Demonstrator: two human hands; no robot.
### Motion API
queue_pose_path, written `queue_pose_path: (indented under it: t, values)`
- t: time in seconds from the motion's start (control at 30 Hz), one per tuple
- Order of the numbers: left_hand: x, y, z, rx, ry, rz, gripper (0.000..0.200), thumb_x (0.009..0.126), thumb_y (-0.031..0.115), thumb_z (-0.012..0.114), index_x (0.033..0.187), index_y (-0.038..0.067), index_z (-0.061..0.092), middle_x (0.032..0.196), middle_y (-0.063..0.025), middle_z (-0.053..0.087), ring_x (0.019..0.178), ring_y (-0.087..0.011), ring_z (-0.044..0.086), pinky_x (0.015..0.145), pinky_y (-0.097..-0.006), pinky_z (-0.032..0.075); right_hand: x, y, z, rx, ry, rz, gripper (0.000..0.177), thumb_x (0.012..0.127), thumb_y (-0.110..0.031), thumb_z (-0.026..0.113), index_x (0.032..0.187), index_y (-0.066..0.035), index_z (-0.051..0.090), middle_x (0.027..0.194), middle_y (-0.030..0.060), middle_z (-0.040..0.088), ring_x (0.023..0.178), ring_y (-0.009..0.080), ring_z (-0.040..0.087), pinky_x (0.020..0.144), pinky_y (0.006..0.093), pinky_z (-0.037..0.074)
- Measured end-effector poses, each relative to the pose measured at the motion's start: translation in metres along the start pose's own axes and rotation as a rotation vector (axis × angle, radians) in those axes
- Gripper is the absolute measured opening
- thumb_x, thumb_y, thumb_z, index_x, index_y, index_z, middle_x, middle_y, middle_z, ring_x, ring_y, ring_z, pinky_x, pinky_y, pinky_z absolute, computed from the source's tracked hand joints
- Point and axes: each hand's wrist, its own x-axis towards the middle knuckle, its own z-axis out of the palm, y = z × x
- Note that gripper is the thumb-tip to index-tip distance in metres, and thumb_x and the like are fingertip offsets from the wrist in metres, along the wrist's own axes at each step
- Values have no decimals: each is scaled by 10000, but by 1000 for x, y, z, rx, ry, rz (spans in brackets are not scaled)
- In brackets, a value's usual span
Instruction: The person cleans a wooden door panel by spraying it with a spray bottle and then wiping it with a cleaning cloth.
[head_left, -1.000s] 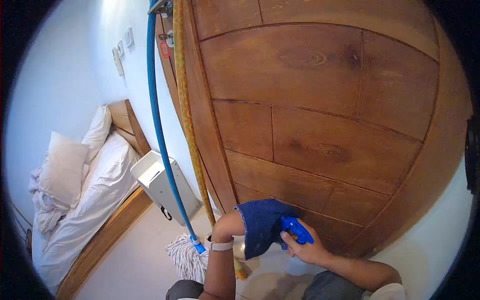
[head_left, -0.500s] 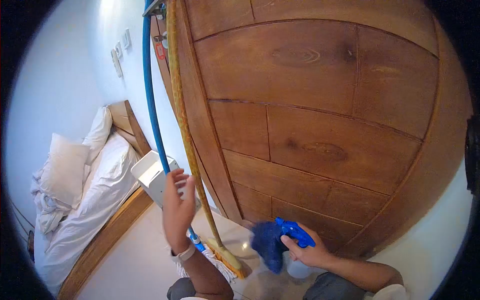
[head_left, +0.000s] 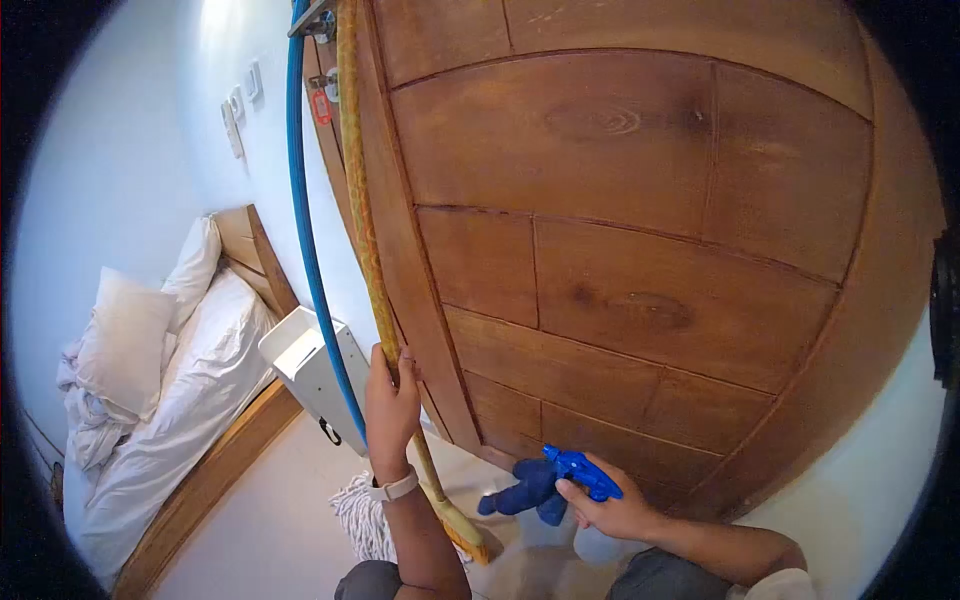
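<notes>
My left hand (head_left: 393,410), with a pale band at its wrist, is closed around the yellow-brown handle of a broom (head_left: 363,215). Bristles of that broom rest on the floor, partly behind my forearm. Just left of this hand runs the blue pole of a mop (head_left: 306,220), whose white string head (head_left: 362,515) lies on the floor. In my right hand (head_left: 618,508) is a spray bottle (head_left: 588,474) with a blue trigger head and whitish body. A dark blue cloth (head_left: 530,490) hangs beside its nozzle; how it is held is hidden.
A large wooden door (head_left: 620,250) with a handle and red key tag (head_left: 321,106) fills the right side. To the left are a white bedside cabinet (head_left: 330,385) and a wood-framed bed (head_left: 190,360) with pillows. Switches (head_left: 237,102) are on the wall.
My left hand has moved right from beside the mop pole and closed on the broom handle. The cloth by the spray bottle has swung and changed shape.
</notes>
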Motion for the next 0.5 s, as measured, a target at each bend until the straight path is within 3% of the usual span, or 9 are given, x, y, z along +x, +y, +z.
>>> queue_pose_path:
  t: [0.27, 0.5]
  values:
    - [-3, -2, -3, -1, -60, -7, 280, 1098, 292, 501, 1074, 13, 506, 765, -168, 631, 675, -276, 647, 615, -409, 486, 5, -7, 8, -9, -25, 12, 249, 1014, -290, 684, 1156, -100, 608, 667, -35, 547, 531, 69, 535, 474, 258, 434]
    - [-8, -2, 11, -50, -10, 37, 360, 1111, 348, 458, 1033, -1, 501, 720, -223, 557, 613, -331, 545, 585, -448, 422, 12, 11, 10, -30, -12, -6, 213, 1013, -284, 688, 1114, -108, 623, 657, -41, 534, 531, 62, 516, 474, 258, 423]
